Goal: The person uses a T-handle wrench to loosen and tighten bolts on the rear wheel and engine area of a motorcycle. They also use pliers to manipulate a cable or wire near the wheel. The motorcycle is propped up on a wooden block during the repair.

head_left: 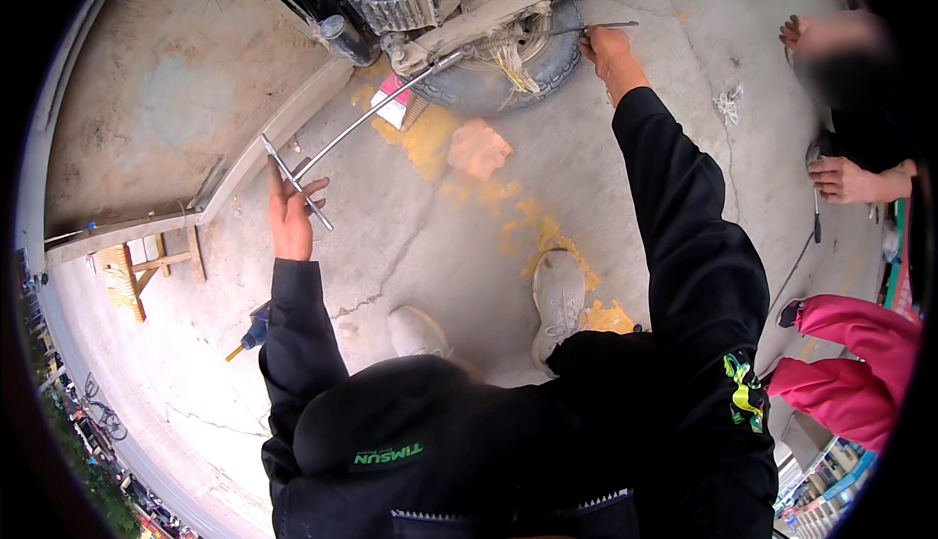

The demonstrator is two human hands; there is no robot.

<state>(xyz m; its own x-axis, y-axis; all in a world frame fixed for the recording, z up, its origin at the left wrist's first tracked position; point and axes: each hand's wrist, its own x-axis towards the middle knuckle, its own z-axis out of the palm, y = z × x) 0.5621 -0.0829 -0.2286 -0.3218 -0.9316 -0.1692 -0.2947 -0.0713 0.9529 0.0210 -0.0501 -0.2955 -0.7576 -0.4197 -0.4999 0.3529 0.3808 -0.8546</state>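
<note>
Head view — left hand grips long rod; right hand pinches thin tool at tyre.

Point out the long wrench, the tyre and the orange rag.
long wrench (366, 117): head view, middle of its shaft.
tyre (489, 85): head view, lower tread.
orange rag (478, 148): head view, its centre.

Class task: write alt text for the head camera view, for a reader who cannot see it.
Seen from above, a person in black sleeves works on a small wheel: the left hand grips the handle end of a long metal rod reaching the hub, while the right hand holds a thin tool at the tyre. Another person crouches at right on the cracked concrete floor.
</note>
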